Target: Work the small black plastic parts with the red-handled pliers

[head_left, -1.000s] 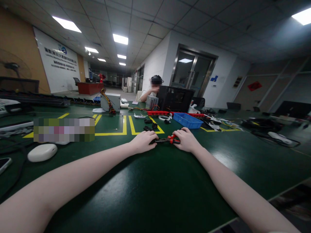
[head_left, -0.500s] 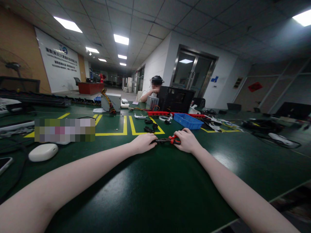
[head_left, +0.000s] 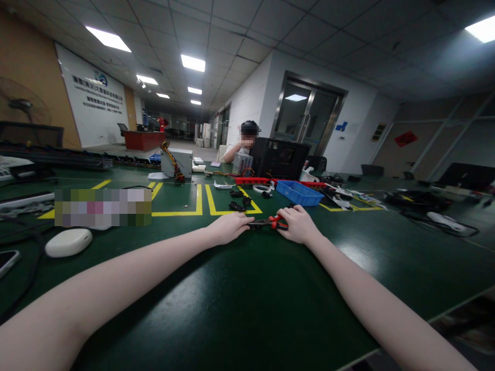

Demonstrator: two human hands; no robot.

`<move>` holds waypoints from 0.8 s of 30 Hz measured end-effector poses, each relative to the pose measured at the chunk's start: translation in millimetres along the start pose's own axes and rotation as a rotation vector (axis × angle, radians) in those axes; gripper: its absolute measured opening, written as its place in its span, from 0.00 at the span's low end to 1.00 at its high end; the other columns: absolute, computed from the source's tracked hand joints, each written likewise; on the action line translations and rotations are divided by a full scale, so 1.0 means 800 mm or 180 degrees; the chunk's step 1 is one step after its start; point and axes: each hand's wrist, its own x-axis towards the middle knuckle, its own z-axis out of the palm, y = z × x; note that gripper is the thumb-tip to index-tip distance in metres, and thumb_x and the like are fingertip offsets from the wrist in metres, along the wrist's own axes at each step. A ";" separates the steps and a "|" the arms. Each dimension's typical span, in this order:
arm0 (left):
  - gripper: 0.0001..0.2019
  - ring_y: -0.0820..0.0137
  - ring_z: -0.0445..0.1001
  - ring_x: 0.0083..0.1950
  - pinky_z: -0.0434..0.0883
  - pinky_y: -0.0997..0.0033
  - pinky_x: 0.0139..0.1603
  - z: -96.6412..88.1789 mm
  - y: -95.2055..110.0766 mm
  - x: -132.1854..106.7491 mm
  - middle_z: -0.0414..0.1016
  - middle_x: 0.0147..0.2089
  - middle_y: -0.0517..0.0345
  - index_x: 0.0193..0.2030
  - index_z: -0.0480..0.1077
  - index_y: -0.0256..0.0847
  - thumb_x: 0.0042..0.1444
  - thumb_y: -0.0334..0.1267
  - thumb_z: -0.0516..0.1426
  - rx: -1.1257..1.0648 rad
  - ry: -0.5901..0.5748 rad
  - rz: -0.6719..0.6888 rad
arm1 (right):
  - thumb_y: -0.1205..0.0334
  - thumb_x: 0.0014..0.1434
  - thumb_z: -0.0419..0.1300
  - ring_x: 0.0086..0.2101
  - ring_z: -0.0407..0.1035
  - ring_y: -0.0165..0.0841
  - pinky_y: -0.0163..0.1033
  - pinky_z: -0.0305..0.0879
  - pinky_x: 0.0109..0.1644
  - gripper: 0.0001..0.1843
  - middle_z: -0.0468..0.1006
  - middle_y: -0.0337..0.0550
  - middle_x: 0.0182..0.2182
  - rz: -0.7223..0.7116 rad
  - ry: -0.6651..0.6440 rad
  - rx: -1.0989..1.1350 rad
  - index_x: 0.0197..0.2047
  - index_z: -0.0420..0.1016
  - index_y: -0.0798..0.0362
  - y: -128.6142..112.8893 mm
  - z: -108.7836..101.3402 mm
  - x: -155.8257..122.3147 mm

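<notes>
Both my arms reach far out across the green table (head_left: 247, 309). My left hand (head_left: 228, 226) lies knuckles up, fingers curled, its fingertips on the black end of a pair of red-and-black pliers (head_left: 266, 223) lying on the table. My right hand (head_left: 297, 224) is closed over the red handle end of the same pliers. What else the fingers hold is hidden under the hands.
Yellow tape squares (head_left: 201, 203) mark the table beyond my hands, with small black parts (head_left: 236, 206) on them. A blue bin (head_left: 299, 192), red trays (head_left: 251, 180), a black computer case (head_left: 279, 157) and a seated person (head_left: 243, 141) lie behind. A white oval device (head_left: 68, 242) sits left.
Almost nothing has moved; both hands stay on the pliers, with only a slight shift of my left fingertips along the tool.
</notes>
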 end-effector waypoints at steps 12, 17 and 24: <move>0.17 0.62 0.71 0.56 0.69 0.63 0.55 -0.001 0.001 0.001 0.73 0.55 0.49 0.57 0.68 0.40 0.66 0.39 0.48 -0.0012 -0.0001 0.0043 | 0.53 0.53 0.57 0.35 0.69 0.40 0.44 0.52 0.47 0.16 0.77 0.49 0.35 -0.0068 -0.0073 0.0005 0.41 0.69 0.54 0.001 0.001 0.001; 0.17 0.61 0.72 0.55 0.70 0.64 0.54 -0.003 0.003 0.000 0.72 0.55 0.49 0.58 0.68 0.40 0.65 0.40 0.49 0.0070 -0.0027 0.0015 | 0.53 0.53 0.56 0.34 0.68 0.38 0.44 0.52 0.46 0.16 0.76 0.50 0.35 -0.0084 -0.0115 -0.0031 0.41 0.69 0.55 0.000 -0.002 0.001; 0.20 0.60 0.72 0.56 0.70 0.62 0.54 -0.004 0.004 -0.001 0.71 0.56 0.48 0.62 0.64 0.40 0.64 0.39 0.50 0.0112 -0.0066 0.0011 | 0.54 0.53 0.56 0.34 0.68 0.39 0.44 0.51 0.45 0.15 0.77 0.50 0.35 -0.0082 -0.0087 -0.0014 0.41 0.69 0.54 0.000 -0.002 0.001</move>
